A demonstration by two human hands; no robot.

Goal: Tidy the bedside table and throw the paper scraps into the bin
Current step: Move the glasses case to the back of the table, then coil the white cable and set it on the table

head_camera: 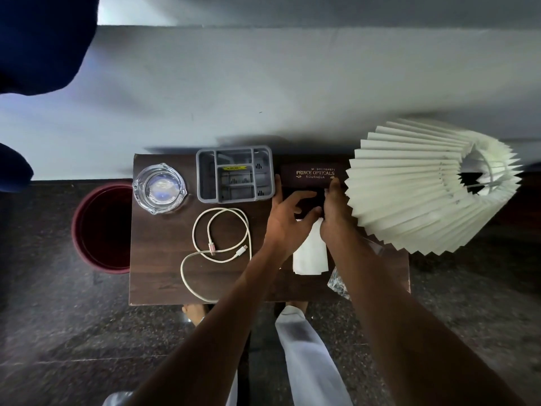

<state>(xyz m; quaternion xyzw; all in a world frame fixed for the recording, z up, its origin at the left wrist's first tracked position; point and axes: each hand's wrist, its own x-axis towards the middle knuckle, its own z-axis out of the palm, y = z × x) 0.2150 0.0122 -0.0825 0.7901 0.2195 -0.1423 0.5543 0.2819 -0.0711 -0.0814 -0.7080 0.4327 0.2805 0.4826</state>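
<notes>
On the dark wooden bedside table [164, 259] a dark maroon spectacle case [310, 174] with gold lettering lies at the back right. My left hand [288, 218] grips its near left side. My right hand [332, 212] holds its right side, thumb on the lid edge. A white folded paper [310, 253] lies just in front of the case, partly under my hands. A crumpled clear wrapper [338, 284] shows beside my right forearm. The maroon bin [101, 230] stands on the floor left of the table.
A glass ashtray [159, 189] sits at the back left, a grey compartment tray [235, 174] beside it. A white charging cable [218, 247] is coiled mid-table. A pleated white lampshade [424, 189] overhangs the right side. The wall runs behind.
</notes>
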